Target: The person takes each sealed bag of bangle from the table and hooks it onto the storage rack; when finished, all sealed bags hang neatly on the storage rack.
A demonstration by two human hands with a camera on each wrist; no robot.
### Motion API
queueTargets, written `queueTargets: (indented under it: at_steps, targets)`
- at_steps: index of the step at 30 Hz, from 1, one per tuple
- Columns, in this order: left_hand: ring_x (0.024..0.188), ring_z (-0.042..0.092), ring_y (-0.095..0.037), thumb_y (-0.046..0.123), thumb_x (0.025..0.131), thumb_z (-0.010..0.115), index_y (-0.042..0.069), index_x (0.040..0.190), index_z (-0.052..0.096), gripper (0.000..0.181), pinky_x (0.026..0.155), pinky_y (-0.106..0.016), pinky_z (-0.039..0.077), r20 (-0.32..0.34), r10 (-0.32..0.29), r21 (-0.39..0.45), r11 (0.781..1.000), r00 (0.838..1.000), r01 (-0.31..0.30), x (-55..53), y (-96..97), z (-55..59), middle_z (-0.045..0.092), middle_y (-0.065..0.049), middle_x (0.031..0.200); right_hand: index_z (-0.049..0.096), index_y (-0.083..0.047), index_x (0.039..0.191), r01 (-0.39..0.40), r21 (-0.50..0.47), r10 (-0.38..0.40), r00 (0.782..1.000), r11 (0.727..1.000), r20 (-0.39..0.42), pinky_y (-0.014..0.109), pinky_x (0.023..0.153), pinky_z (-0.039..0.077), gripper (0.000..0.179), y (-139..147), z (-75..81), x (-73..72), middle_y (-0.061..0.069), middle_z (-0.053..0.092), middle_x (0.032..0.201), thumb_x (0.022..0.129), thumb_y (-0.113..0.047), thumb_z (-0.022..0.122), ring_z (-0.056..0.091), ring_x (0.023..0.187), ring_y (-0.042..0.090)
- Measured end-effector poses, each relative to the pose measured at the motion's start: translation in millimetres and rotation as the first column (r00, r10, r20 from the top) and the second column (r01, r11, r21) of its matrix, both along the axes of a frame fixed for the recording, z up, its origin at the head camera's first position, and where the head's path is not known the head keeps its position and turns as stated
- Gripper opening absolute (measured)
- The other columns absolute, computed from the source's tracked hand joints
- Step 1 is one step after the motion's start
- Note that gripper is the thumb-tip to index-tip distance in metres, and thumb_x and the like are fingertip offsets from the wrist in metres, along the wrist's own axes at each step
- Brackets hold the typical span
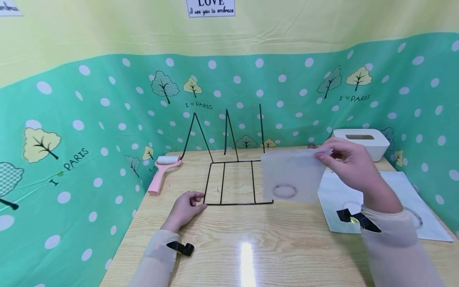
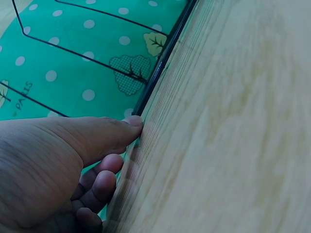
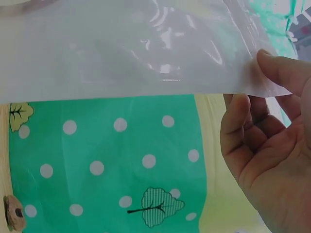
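Note:
A black wire rack (image 1: 237,204) stands on the wooden table, its thin uprights rising at the back. My left hand (image 1: 184,209) holds the rack's front left corner; in the left wrist view the thumb (image 2: 104,133) lies against the black wire and the other fingers curl below. My right hand (image 1: 349,161) pinches the upper right corner of a translucent plastic bag (image 1: 295,171), which hangs in the air beside the rack's right part. A ring-shaped outline shows low on the bag. In the right wrist view, thumb and fingers grip the edge of the bag (image 3: 146,53).
A pink lint roller (image 1: 159,175) lies left of the rack. At the back right sits a white tissue box (image 1: 363,139). Under my right forearm lies a flat whitish bag (image 1: 333,199) with a ring-shaped handle. Polka-dot cloth (image 1: 118,95) surrounds the table on three sides.

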State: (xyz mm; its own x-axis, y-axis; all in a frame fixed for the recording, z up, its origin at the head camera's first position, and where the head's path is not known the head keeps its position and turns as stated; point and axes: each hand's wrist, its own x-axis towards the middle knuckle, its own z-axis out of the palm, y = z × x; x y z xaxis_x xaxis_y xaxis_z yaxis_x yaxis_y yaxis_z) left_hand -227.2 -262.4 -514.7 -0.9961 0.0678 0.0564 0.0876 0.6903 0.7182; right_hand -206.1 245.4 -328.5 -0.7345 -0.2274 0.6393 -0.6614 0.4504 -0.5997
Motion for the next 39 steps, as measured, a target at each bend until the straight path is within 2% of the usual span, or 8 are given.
queueTargets:
  at_steps: [8, 15, 20, 27, 34, 39]
  targets:
    - [0.082, 0.054, -0.015, 0.021, 0.089, 0.087, 0.014, 0.122, 0.076, 0.036, 0.075, -0.032, 0.045, -0.012, -0.008, 0.013, 1.000, 1.000, 0.008, -3.0, -1.3, -3.3, 0.062, 0.000, 0.099, 0.081, -0.010, 0.103, -0.023, -0.021, 0.022, 0.999, 1.000, -0.031, 0.021, 0.059, 0.045, 0.028, -12, -5.3, -4.8, 0.001, 0.071, 0.099, 0.089, 0.013, 0.076, 0.056, 0.072, 0.012]
    - [0.085, 0.055, -0.017, 0.023, 0.089, 0.087, 0.015, 0.123, 0.075, 0.037, 0.077, -0.032, 0.047, 0.016, -0.020, 0.036, 0.999, 1.000, 0.019, -4.2, -4.2, -3.0, 0.063, 0.000, 0.101, 0.081, -0.009, 0.100, -0.026, -0.053, 0.026, 1.000, 0.998, 0.002, 0.022, 0.059, 0.046, 0.022, -23, -4.6, -4.5, 0.001, 0.069, 0.095, 0.092, 0.010, 0.075, 0.056, 0.071, 0.015]
    - [0.087, 0.057, -0.019, 0.024, 0.090, 0.086, 0.015, 0.128, 0.073, 0.042, 0.077, -0.033, 0.048, 0.003, -0.049, 0.078, 0.996, 0.999, 0.049, -2.4, -6.5, -0.6, 0.065, -0.001, 0.106, 0.081, -0.008, 0.100, -0.066, -0.074, 0.067, 0.998, 0.995, 0.005, 0.023, 0.058, 0.047, 0.021, -30, -5.0, -5.5, 0.002, 0.068, 0.095, 0.092, 0.011, 0.074, 0.058, 0.071, 0.015]
    - [0.094, 0.062, -0.018, 0.030, 0.092, 0.085, 0.014, 0.134, 0.070, 0.048, 0.080, -0.033, 0.052, -0.039, -0.106, 0.116, 0.987, 0.994, 0.110, 1.2, -5.0, 4.0, 0.067, -0.004, 0.116, 0.081, -0.010, 0.100, -0.125, -0.080, 0.123, 0.992, 0.989, -0.025, 0.027, 0.055, 0.041, 0.025, -41, -10.0, -10.9, 0.003, 0.066, 0.089, 0.089, 0.013, 0.075, 0.051, 0.068, 0.016]
    - [0.102, 0.064, -0.024, 0.028, 0.092, 0.084, 0.016, 0.135, 0.069, 0.047, 0.087, -0.039, 0.053, -0.094, -0.176, 0.185, 0.964, 0.980, 0.191, 3.6, -0.4, 6.8, 0.067, -0.006, 0.123, 0.082, -0.011, 0.102, -0.127, -0.097, 0.129, 0.992, 0.987, 0.010, 0.026, 0.053, 0.042, 0.021, -60, -12.3, -11.1, 0.009, 0.071, 0.094, 0.091, 0.006, 0.077, 0.052, 0.067, 0.019]
    - [0.102, 0.065, -0.030, 0.023, 0.092, 0.084, 0.016, 0.135, 0.069, 0.045, 0.081, -0.036, 0.051, -0.130, -0.229, 0.214, 0.944, 0.965, 0.253, 4.7, 4.2, 9.0, 0.068, -0.009, 0.123, 0.082, -0.011, 0.100, -0.129, -0.120, 0.134, 0.990, 0.984, 0.033, 0.025, 0.052, 0.045, 0.018, -74, -11.0, -9.1, 0.003, 0.071, 0.092, 0.092, 0.004, 0.078, 0.055, 0.062, 0.020]
